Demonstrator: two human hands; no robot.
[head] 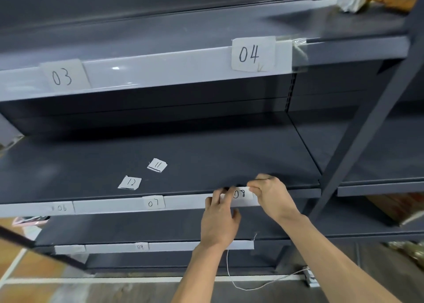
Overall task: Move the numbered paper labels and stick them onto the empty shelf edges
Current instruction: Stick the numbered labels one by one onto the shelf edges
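Observation:
A white paper label marked 08 lies against the light grey front edge of the middle shelf. My left hand presses its left end with straight fingers. My right hand pinches the label's right end between thumb and fingers. Two loose labels, 11 and 12, lie flat on the dark shelf board behind the edge. Labels 06 and 07 sit on the same edge further left.
The upper shelf edge carries labels 03 and 04; the lower edge carries 09. A dark diagonal upright crosses at the right. Crumpled paper lies top right. A thin white string hangs below.

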